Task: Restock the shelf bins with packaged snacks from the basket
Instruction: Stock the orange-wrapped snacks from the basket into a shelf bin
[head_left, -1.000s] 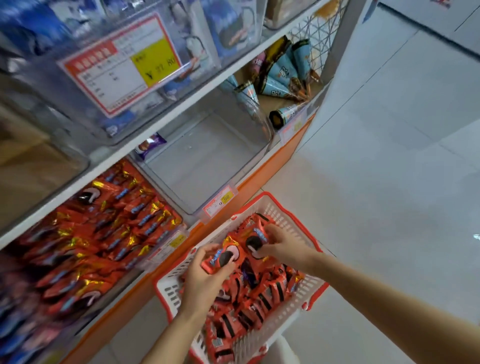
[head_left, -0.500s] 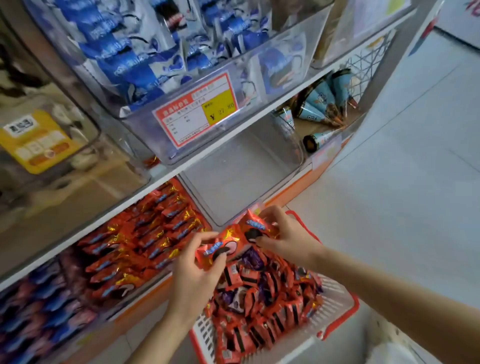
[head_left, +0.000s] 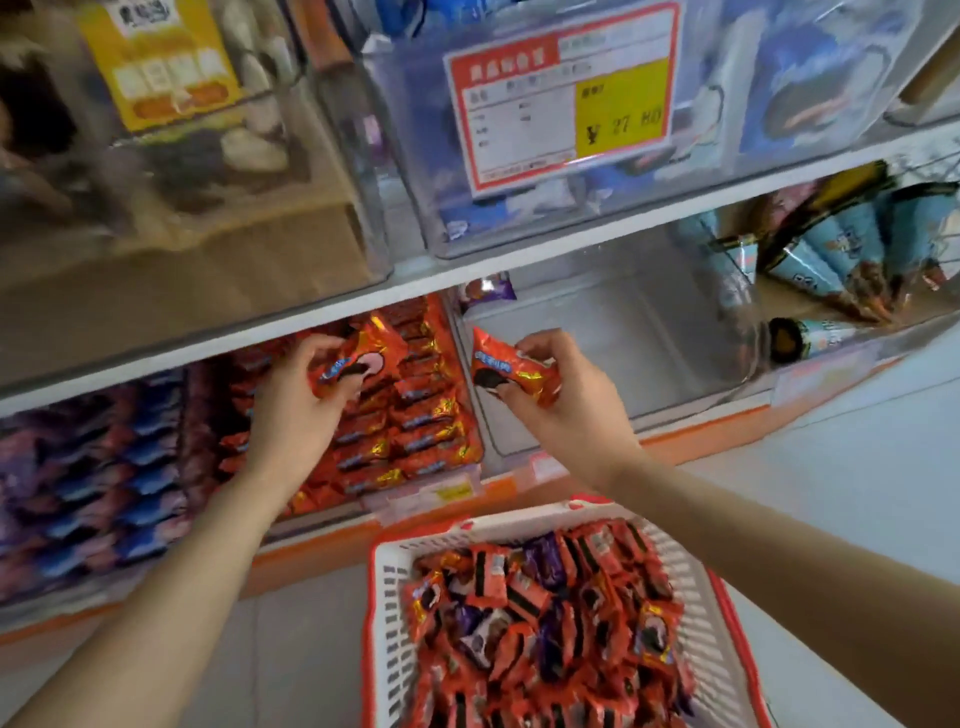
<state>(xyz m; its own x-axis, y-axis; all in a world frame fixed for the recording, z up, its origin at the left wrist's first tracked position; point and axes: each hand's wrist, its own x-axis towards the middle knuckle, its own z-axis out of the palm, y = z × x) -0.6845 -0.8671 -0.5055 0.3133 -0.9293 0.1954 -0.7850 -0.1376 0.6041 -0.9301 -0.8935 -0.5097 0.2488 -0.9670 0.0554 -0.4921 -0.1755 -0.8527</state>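
SHELF RESTOCK: A person's left hand (head_left: 296, 410) holds a red snack packet (head_left: 358, 358) over a shelf bin (head_left: 415, 470) packed with rows of matching red packets, fingers curled around the wrapper. The right hand (head_left: 566, 400) pinches a second red packet (head_left: 511, 371) over the left side of the neighbouring clear bin (head_left: 623, 353), where a lone purple packet (head_left: 485, 291) lies at the back. On the floor below, a white basket (head_left: 384, 597) with a red rim is heaped with red packets and a few purple ones. Further right, a bin holds blue-wrapped cones (head_left: 810, 270); at far left lie blue packets (head_left: 140, 457). On the shelf above, a red-and-yellow price tag (head_left: 563, 98) shows "¥ 27"; the rest is blurred.
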